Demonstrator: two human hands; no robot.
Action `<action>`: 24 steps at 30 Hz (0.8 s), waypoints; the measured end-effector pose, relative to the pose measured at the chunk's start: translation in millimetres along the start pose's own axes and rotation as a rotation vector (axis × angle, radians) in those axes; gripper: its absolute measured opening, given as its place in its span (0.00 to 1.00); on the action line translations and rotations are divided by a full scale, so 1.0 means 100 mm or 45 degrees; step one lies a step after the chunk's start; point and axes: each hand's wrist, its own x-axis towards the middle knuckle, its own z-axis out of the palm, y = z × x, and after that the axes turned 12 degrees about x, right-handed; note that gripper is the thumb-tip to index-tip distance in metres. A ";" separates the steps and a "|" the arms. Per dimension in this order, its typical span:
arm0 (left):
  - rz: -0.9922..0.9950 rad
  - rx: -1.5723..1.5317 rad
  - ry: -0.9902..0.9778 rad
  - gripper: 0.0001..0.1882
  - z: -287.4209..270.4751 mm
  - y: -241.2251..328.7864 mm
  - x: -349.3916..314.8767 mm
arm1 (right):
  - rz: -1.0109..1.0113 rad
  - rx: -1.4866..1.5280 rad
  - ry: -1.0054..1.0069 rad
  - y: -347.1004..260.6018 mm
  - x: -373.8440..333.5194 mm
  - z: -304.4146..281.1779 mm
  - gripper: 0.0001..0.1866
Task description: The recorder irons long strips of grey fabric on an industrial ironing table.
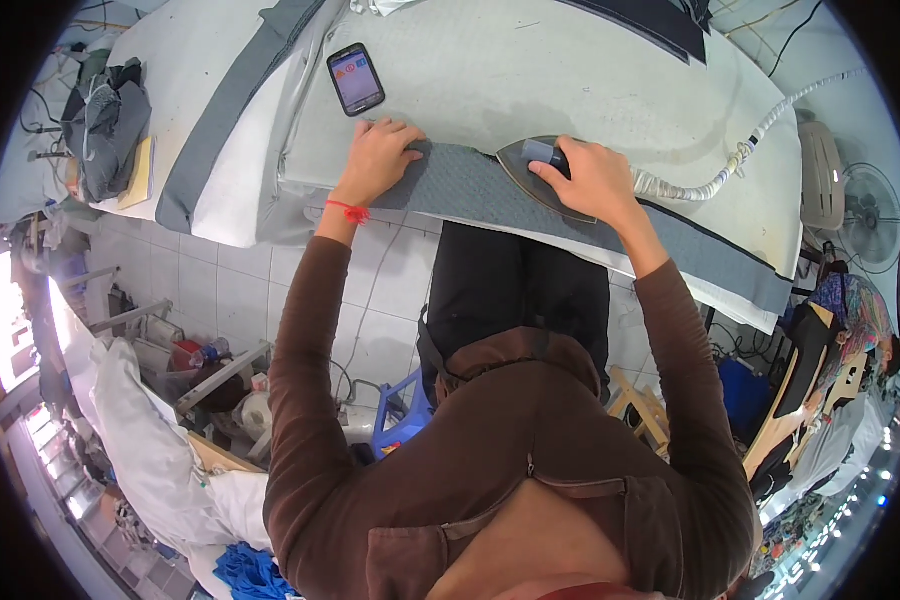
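Observation:
My right hand [596,178] is closed round the dark handle of a clothes iron [515,168]. The iron lies flat on a long grey-blue strip of fabric [457,185], its tip pointing left. A wrapped hose or cord [688,190] runs from behind my right hand up to the far right. My left hand [378,160] rests at the left end of the strip, fingers slightly bent and apart, with a red string at the wrist. Beyond it, a lit phone [356,79] lies on the white ironing table [450,95].
Another grey fabric strip [210,150] lies left, with a bundle of grey cloth [108,115] farther off. Dark folded fabric [660,25] lies at the far edge. A fan [870,215] stands right. A blue plastic stool [400,410] is below the table, on the tiled floor.

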 end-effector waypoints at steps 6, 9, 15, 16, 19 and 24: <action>0.177 0.135 0.019 0.09 -0.03 -0.06 0.02 | -0.029 -0.002 0.038 0.03 0.01 0.01 0.34; 0.238 0.166 0.119 0.09 -0.06 -0.03 -0.01 | -0.032 -0.010 0.037 0.02 0.01 0.02 0.34; 0.375 0.264 0.172 0.13 -0.03 -0.09 -0.13 | -0.029 -0.004 0.005 0.00 0.03 -0.01 0.35; 0.418 0.296 0.174 0.14 0.00 -0.14 -0.15 | -0.048 -0.006 0.029 0.02 0.02 0.00 0.35; 0.457 0.298 0.133 0.14 0.10 -0.21 -0.18 | -0.072 -0.014 0.046 0.04 0.03 0.03 0.35; 0.532 0.276 0.229 0.11 0.16 -0.28 -0.14 | -0.041 -0.033 0.001 0.02 0.07 0.06 0.35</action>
